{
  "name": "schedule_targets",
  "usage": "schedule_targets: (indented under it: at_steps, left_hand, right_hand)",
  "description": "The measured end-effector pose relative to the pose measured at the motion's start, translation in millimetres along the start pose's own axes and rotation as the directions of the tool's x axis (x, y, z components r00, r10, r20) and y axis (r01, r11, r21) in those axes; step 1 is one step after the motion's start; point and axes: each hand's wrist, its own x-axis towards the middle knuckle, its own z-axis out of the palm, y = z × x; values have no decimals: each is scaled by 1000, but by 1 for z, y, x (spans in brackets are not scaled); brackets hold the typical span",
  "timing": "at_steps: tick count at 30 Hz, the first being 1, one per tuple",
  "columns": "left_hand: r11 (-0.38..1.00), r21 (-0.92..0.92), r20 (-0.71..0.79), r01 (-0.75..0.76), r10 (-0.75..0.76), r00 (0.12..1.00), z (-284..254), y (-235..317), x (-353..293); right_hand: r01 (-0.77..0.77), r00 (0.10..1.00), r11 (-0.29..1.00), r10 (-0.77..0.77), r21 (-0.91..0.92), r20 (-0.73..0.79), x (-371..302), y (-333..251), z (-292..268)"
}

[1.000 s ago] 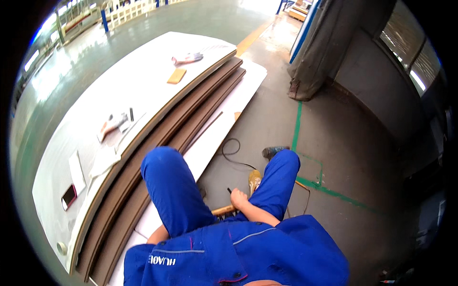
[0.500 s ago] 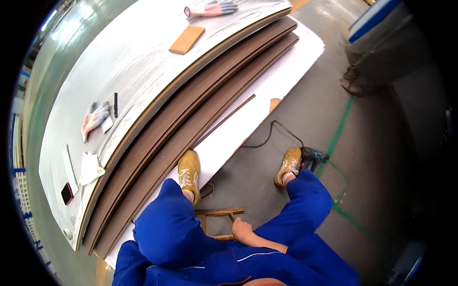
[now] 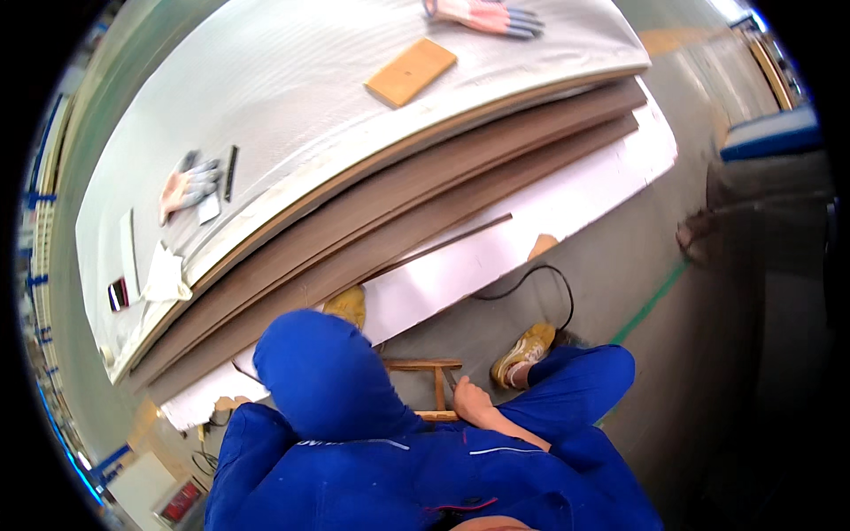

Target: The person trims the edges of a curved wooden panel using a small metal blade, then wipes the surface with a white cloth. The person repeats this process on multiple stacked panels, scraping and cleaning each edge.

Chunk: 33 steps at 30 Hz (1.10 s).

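Observation:
My right hand [image 3: 474, 401] is closed beside a low wooden frame [image 3: 425, 364] between my legs. A thin dark piece [image 3: 450, 380] sticks up from its fingers toward the frame; its kind is unclear. At the end of my left sleeve [image 3: 251, 431], a small tan patch next to the white board may be part of my left hand; its fingers do not show. Close by, a thin dark strip rises past my knee. Long curved brown panels [image 3: 398, 205] lie stacked beyond my legs, on the white board [image 3: 438, 288].
The white-covered top layer [image 3: 292, 115] bears a tan block [image 3: 412, 72], two gloves [image 3: 496, 18], a white cloth [image 3: 166, 276] and a phone [image 3: 118, 294]. A black cable [image 3: 567, 288] loops near my right shoe [image 3: 524, 356]. Someone's dark-clothed leg [image 3: 744, 190] stands at right.
The view has turned and shifted, so the panels look flatter and lie lower at right. My left knee now covers more of my shoe. My right hand stays closed by the wooden frame.

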Motion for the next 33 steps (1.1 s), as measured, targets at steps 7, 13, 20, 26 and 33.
schedule_targets:
  at_steps: [7,13,20,26,33]
  left_hand:
    - [979,64,-74,-195,199,977,14,63,55]
    - [929,137,-133,-344,361,923,35,115,83]
    - [899,181,-226,-398,432,873,38,80,46]
    - [909,148,-268,-390,417,868,-3,43,16]
    - [994,-31,-391,-107,86,917,-18,50,0]
  right_hand:
    - [136,954,988,-150,-68,-260,44,67,-81]
    - [84,883,977,-163,-195,-440,58,106,-143]
    - [500,815,597,-80,628,-574,44,140,-168]
    - [621,775,202,-12,757,-632,5,102,-182]
    - [645,764,-171,117,745,-634,-9,86,-221]
